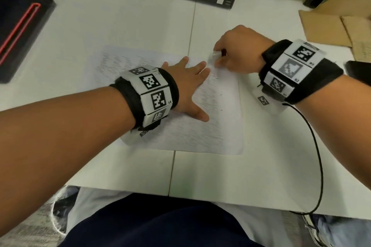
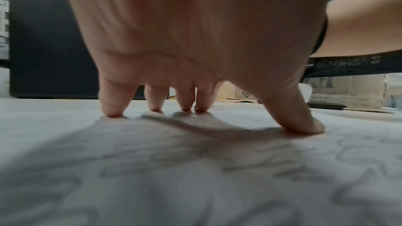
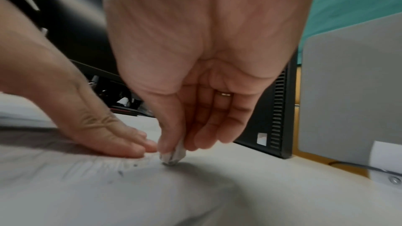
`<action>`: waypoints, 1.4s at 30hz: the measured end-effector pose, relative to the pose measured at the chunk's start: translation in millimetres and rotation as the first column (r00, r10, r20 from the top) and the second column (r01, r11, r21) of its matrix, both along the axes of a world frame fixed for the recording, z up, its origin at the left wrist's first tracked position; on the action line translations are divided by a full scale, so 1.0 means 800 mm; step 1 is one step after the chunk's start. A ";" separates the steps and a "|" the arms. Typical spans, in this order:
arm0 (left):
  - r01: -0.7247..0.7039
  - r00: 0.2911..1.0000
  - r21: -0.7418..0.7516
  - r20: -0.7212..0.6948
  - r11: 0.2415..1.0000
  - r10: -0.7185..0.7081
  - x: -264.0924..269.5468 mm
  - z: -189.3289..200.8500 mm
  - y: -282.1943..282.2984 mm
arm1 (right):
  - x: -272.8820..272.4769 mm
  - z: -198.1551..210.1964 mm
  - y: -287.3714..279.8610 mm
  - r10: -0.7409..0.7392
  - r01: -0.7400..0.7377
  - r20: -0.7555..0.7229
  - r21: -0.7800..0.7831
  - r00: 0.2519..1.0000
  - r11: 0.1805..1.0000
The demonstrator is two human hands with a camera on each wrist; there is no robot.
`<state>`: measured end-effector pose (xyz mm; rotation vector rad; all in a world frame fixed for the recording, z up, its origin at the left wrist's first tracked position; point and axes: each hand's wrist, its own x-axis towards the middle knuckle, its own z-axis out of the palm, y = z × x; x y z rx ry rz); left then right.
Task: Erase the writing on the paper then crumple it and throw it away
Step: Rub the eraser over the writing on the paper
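Lying flat on the white table (image 1: pixel 261 166), the paper (image 1: pixel 200 136) has its long axis from near-right to far-left, and faint pencil lines cover most of it. The eraser (image 1: pixel 215 54), small and white, touches the sheet at its far right edge, so nearly all the writing lies toward the person and to the left of it. I judge the rubbing must travel that way, toward the left hand (image 1: pixel 186 84).

That hand is spread, fingers straight, pressing the sheet down just beside the eraser. The right hand (image 1: pixel 239 50) pinches the eraser between thumb and fingers.

The right wrist view shows the eraser (image 3: pixel 173 155) tip grey with dirt and dark crumbs beside it; the head view shows little of this. The left wrist view shows the fingertips (image 2: pixel 113 112) and thumb pressing on the paper (image 2: pixel 195 178).
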<state>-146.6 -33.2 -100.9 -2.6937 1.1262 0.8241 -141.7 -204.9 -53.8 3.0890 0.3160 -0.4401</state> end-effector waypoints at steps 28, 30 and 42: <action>0.053 0.998 0.048 0.019 0.997 -0.054 0.006 0.000 -0.002 | -0.017 -0.011 -0.002 -0.011 0.011 -0.004 0.065 1.000 0.998; 0.040 0.999 0.053 0.018 0.998 -0.041 0.005 0.002 -0.003 | -0.035 -0.012 -0.003 0.017 -0.015 -0.049 0.048 0.999 0.999; 0.053 0.998 0.098 0.037 0.994 -0.057 0.002 0.010 -0.004 | -0.002 -0.003 -0.001 -0.008 0.007 0.021 0.036 1.000 0.999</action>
